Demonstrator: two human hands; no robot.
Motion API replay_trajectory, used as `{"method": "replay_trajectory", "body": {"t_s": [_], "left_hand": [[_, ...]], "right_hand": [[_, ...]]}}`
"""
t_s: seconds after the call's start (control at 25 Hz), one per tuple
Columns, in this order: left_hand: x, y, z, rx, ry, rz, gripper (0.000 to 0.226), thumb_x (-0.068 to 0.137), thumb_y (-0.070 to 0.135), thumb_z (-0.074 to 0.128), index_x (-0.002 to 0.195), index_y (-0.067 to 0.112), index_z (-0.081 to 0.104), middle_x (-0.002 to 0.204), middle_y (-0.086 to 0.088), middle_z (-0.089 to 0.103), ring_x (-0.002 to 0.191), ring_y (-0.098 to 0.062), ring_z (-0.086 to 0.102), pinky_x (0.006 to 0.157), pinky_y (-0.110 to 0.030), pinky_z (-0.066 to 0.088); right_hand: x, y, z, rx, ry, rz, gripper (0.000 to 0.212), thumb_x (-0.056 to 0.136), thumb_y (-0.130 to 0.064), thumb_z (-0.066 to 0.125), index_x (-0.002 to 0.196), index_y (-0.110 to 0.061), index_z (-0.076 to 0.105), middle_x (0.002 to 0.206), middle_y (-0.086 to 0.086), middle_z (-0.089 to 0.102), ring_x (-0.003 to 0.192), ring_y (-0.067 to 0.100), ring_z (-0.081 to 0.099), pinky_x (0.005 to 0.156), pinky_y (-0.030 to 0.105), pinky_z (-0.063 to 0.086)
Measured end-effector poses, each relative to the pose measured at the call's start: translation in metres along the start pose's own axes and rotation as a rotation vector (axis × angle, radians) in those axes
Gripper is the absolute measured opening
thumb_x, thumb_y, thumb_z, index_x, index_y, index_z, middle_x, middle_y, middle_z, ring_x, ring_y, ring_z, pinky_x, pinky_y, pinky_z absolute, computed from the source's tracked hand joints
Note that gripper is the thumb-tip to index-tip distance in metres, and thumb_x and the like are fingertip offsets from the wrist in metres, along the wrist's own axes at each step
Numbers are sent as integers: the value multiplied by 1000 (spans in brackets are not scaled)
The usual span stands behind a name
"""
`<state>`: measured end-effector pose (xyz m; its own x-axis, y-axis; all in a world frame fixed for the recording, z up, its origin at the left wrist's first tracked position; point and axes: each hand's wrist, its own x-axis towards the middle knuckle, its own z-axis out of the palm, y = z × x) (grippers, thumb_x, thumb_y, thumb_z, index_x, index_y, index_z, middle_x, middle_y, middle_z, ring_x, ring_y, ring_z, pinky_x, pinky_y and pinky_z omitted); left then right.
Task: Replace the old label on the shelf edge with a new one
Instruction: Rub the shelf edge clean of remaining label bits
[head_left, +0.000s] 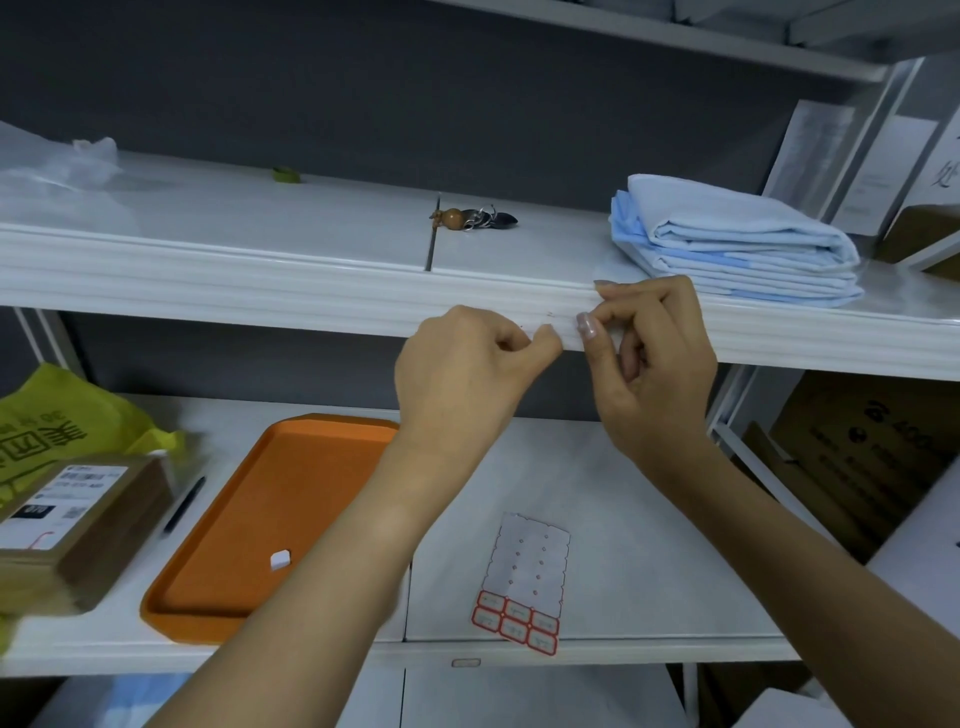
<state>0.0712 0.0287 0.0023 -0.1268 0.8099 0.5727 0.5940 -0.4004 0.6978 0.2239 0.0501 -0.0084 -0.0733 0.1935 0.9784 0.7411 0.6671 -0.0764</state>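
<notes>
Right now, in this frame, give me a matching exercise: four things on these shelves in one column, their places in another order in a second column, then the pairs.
Things:
1. orange tray
2. folded blue cloth
3. label sheet
4. keyring

Places:
A. upper shelf, far right
B. lower shelf, left of the label sheet, with a small white scrap in it
C. upper shelf, middle, beside the seam between panels
D. lower shelf, near its front edge, below the hands

Pairs: 1-B, 2-A, 3-D, 4-C
</notes>
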Motion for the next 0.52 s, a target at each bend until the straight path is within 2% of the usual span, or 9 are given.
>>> {"method": "replay_trajectory", "body": {"t_s": [0.16,0.36,0.44,0.52], "left_hand": [[-2,-13,-3,-14,-2,39,43,83,45,49,69,12,73,65,-8,70,67,-26,66,62,-42,56],[-2,-20,-9,-90,-70,92,29,91,43,61,79,24,79,72,7,74,70,-10,70,68,-38,58],[-5,-19,-9,-111,-99,97,29,92,42,60,82,21,78,75,7,74,74,-10,70,68,-37,59],[-11,-21,-10,-237,-187,67,25,96,35,56,92,21,75,82,10,75,81,-4,71,64,-33,60]], "right_hand": [[0,1,0,21,12,-11,15,88,-9,65,79,3,65,89,19,62,95,6,55,58,19,40],[1,0,0,55,27,-15,15,88,-8,65,78,4,65,89,20,63,86,6,52,62,10,36],[2,1,-1,76,14,-24,14,88,-7,64,79,4,65,91,19,63,74,8,53,58,15,38],[0,1,-5,93,-9,-22,12,90,-8,63,86,3,66,99,17,64,59,12,48,53,25,41]]}}
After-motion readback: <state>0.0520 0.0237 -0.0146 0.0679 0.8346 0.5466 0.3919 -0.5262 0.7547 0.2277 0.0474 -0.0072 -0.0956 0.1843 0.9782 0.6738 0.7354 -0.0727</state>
